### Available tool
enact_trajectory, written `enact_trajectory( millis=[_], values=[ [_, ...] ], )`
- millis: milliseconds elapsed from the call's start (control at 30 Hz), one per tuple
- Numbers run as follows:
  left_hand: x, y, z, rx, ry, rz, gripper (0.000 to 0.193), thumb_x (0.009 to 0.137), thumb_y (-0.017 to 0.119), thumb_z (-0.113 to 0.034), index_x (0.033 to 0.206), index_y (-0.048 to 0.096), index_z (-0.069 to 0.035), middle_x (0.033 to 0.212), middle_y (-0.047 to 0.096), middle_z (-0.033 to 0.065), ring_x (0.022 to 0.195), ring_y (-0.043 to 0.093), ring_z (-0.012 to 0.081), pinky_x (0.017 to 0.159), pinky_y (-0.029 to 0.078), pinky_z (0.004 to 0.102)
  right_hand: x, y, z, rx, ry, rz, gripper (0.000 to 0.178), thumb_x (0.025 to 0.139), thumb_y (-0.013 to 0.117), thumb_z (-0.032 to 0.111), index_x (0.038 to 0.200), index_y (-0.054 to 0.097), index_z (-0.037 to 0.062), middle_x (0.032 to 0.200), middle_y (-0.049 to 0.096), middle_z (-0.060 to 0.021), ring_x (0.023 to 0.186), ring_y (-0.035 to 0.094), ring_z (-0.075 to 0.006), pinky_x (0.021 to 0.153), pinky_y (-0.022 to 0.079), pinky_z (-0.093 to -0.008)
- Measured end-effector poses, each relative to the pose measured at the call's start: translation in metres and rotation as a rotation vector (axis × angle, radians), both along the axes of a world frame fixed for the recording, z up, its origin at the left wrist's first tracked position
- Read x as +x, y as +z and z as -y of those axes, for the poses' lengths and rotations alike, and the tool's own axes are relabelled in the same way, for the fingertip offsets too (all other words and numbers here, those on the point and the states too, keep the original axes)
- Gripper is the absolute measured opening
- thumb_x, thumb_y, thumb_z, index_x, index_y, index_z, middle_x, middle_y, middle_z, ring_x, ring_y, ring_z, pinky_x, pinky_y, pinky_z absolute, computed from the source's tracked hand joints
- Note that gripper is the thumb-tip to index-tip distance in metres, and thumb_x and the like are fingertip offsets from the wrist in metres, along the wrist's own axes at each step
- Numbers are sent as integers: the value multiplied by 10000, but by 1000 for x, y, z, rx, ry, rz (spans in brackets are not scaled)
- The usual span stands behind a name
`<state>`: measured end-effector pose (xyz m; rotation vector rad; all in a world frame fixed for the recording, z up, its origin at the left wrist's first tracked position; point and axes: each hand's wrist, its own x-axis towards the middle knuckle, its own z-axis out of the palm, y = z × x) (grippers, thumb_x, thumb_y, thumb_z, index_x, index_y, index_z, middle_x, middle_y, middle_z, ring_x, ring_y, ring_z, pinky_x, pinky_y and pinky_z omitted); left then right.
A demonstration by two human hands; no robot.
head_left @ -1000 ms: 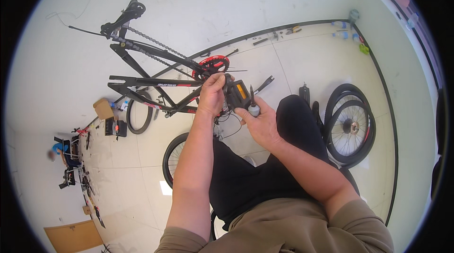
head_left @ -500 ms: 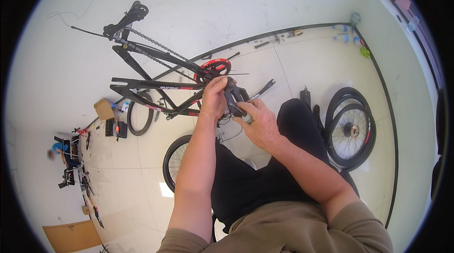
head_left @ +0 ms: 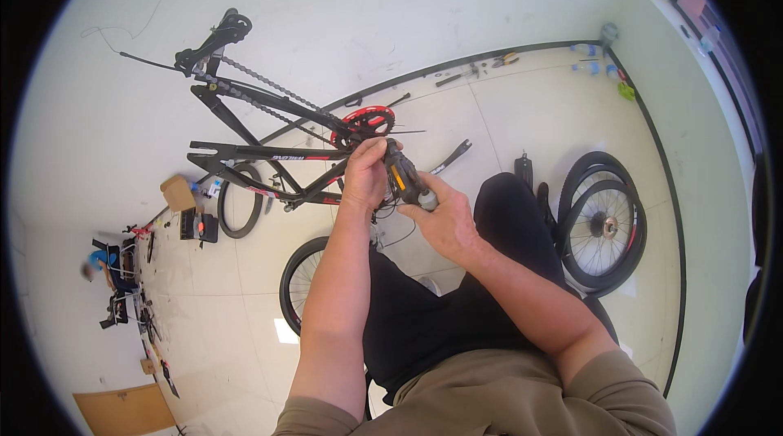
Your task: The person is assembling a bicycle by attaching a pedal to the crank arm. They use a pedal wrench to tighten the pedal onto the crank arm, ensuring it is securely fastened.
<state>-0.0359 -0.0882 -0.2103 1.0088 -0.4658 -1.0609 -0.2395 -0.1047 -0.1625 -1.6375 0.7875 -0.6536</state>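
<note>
Two hands on the job, and it's all happening dead centre! A black pedal (head_left: 401, 175) with an orange reflector (head_left: 399, 178) sits between them, tilted, its long side running from eleven o'clock to five. At its nine, the left hand (head_left: 367, 179) has a narrow, closed hold on the upper end, thumb up top. Round at four to five, the right hand (head_left: 447, 220) is curled snugly about a grey-ended tool (head_left: 427, 201), right up against the pedal's lower end. Where's the tip? Cannot tell; fingers and pedal cover it. Whether the pedal is fastened to anything, hidden too.

Now the danger, as I read it! If that left hold is all that steadies the pedal, a hard twist could roll it in the palm. A badly seated tip or an off-line push could make the tool skid, and those left fingers lie right in its path. Let the right hand slacken, and the tool may drop to the floor.

Look to eleven: the red chainring (head_left: 356, 115) stands near the left knuckles, so a sudden slip that way might scrape them. The bike frame (head_left: 281, 153) reaches out toward nine and ten, and a careless elbow could jolt it. A black bar (head_left: 453, 155) lies at two, a ready trip hazard for a shifting foot.
</note>
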Motion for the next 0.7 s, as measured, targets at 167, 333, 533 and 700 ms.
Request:
enact_trajectory(
  millis=[167, 333, 533, 700],
  values=[
    [1, -3, 2, 18, 4, -23, 171, 908, 673, -184, 999, 650, -41, 980, 691, 128, 847, 652, 204, 773, 557, 347, -4, -3, 1, -307, 53, -107, 447, 789, 780, 156, 1209, 637, 97, 1037, 643, -140, 919, 656, -328, 778, 533, -426],
    [0, 1, 1, 49, -14, -46, 177, 903, 677, -192, 983, 652, -35, 967, 688, 129, 812, 655, 202, 729, 573, 345, -5, -2, 0, -435, 38, -104, 394, 790, 772, 122, 1163, 652, 87, 996, 631, -137, 860, 645, -326, 746, 528, -414],
    [3, -5, 2, -10, 24, -18, 176, 895, 680, -196, 959, 649, -36, 963, 684, 128, 835, 661, 219, 757, 575, 366, 6, -14, -4, -172, -18, 104, 294, 852, 729, 114, 1122, 645, 34, 978, 660, -123, 812, 655, -231, 700, 522, -376],
    [3, -3, 1, -9, -27, -94, 180, 918, 648, -183, 998, 629, -23, 983, 683, 132, 880, 645, 215, 805, 547, 371, 6, -5, -6, 641, -37, 274, 257, 912, 643, 90, 1144, 569, 5, 1001, 679, -137, 731, 638, -162, 581, 498, -311]
  ],
)
